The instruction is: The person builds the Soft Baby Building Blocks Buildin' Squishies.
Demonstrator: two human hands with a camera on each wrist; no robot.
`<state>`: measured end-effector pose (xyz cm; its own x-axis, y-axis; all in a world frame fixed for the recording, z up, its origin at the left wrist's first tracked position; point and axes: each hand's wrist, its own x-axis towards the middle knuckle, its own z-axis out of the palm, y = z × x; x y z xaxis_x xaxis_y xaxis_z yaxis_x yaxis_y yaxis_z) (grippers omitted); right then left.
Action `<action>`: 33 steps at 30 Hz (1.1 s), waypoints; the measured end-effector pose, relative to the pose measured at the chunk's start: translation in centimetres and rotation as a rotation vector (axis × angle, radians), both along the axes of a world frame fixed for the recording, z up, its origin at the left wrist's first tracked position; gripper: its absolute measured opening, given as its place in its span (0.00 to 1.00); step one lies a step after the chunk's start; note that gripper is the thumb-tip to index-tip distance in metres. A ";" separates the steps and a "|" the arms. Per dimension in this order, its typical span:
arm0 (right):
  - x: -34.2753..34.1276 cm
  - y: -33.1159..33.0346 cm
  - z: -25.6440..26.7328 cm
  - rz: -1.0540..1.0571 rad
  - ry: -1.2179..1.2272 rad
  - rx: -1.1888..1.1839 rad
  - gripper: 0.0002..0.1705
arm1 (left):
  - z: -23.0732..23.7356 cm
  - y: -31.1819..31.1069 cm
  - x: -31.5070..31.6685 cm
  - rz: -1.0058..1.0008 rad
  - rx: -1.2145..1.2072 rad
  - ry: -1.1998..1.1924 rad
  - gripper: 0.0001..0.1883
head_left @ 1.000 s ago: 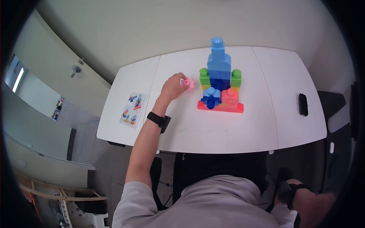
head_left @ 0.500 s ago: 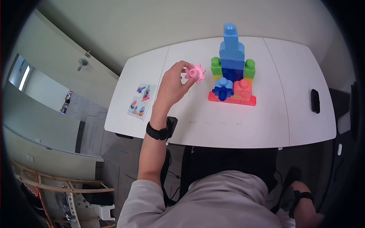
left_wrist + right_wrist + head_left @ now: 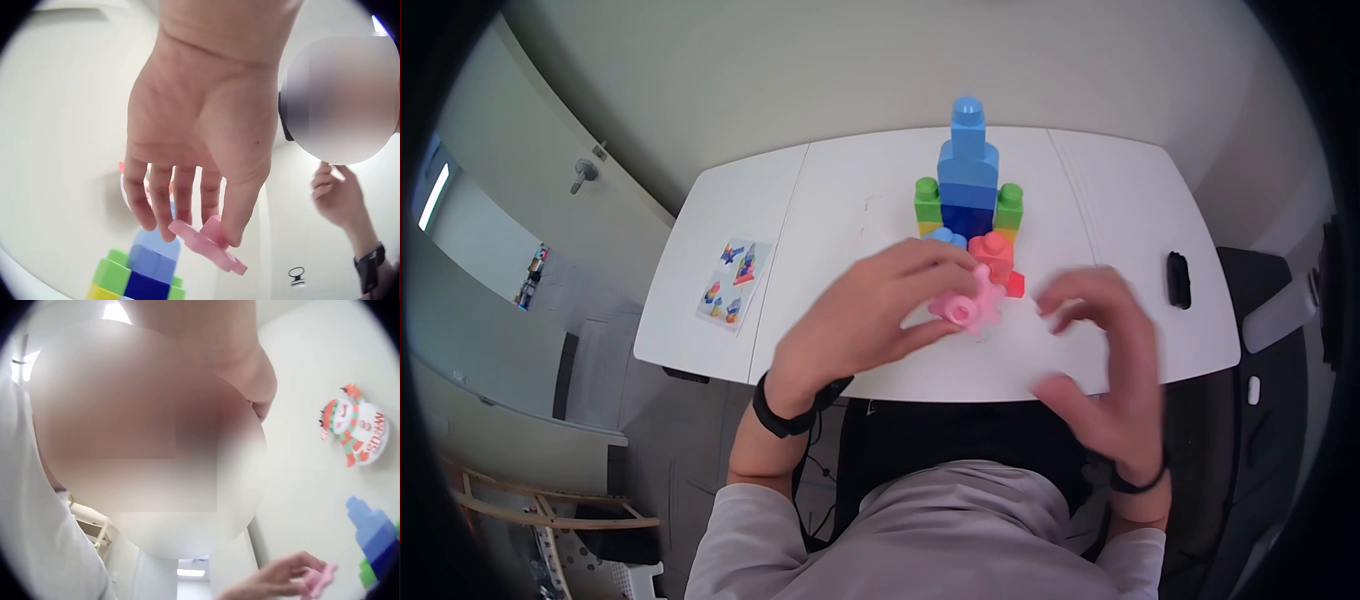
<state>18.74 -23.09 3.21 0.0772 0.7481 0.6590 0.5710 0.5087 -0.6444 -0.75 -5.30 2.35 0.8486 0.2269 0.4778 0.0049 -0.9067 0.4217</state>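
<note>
My left hand (image 3: 875, 310) pinches a pink toy gear (image 3: 968, 308) between thumb and fingertips, above the front part of the table. In the left wrist view the gear (image 3: 212, 245) is seen edge-on at the fingertips. My right hand (image 3: 1108, 355) is raised to the right of the gear, slightly blurred, its fingers bent loosely with nothing between them. Behind the hands stands a block tower (image 3: 968, 185), blue in the middle with green blocks at its sides. A coral block (image 3: 992, 258) sits at its front. The left hand hides much of the tower's lower front.
A picture sheet (image 3: 735, 285) with block models lies at the table's left. Near the right side is a black case-like object (image 3: 1178, 280). The white table (image 3: 840, 200) stands close to the wall, where a snowman decoration (image 3: 359, 425) hangs.
My left hand has lifted the gear from left of the tower and brought it right and toward me. The right hand has risen from low at the right to above the table's front edge.
</note>
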 end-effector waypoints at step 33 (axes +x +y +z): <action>3.7 8.3 -12.6 -0.249 -0.029 -0.142 0.26 | -10.8 13.4 5.4 -0.079 -0.883 0.306 0.67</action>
